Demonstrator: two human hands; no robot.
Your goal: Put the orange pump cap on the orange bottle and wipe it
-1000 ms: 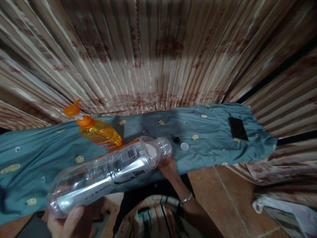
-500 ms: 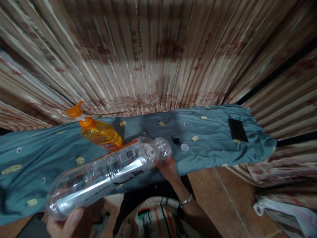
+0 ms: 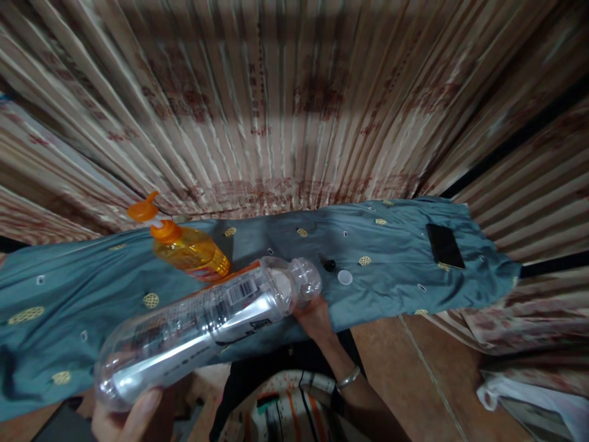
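A large clear plastic bottle (image 3: pixel 197 337) with a silver and orange label lies slanted across the air in front of me, its open-looking neck pointing right. My left hand (image 3: pixel 131 417) is closed around the bottle's base, thumb on the near side. At the neck end, my right hand (image 3: pixel 315 316) holds the bottle from below; its fingers are mostly hidden behind the plastic. A pale round shape shows through the bottle's shoulder, unclear whether inside or behind. Just behind stands an orange pump bottle (image 3: pixel 193 252) with amber liquid.
A teal cloth with pineapple prints (image 3: pixel 400 282) covers the narrow table. Right of the bottle neck lie a white round disc (image 3: pixel 345 277) and a small black round object (image 3: pixel 330 265). A black phone (image 3: pixel 445 245) rests farther right. Pleated curtains (image 3: pixel 285 135) hang behind.
The view has shifted slightly, so everything sits a little lower and to the right. Both hands keep nearly the same hold on the plastic bottle.
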